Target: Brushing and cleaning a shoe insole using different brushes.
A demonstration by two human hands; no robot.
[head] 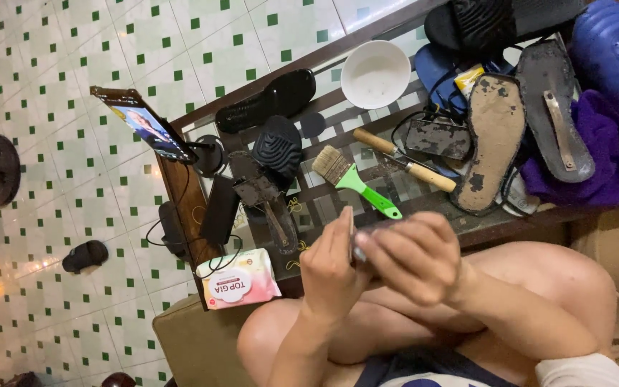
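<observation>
**A:** What does the head camera show in the hands?

**B:** Both hands meet over the person's bare knees, at the near edge of a low glass-topped table [327, 204]. The left hand [332, 266] is closed around a thin dark flat piece [350, 233], likely a bit of shoe sole, held edge-up. The right hand [411, 256] curls over the same piece from the right, fingers bent and pressing on it. The hands hide most of the piece, so I can't tell its full shape.

**A:** And what's just beyond them?

**B:** A paintbrush with a green handle [356, 181] lies on the glass just past the hands. To its right is a wooden-handled tool [402, 159], then a worn insole [491, 142] with flaking patches. A white bowl [375, 74] sits farther back.

**A:** On the left?

**B:** Black sole pieces [275, 147] lie left of the brush, and a phone on a stand [145, 125] stands at the table's left end, screen lit. A pink-and-white packet [238, 279] rests at the near left corner. Far right, a blue shoe [614, 54] sits over a purple cloth [596, 154].
</observation>
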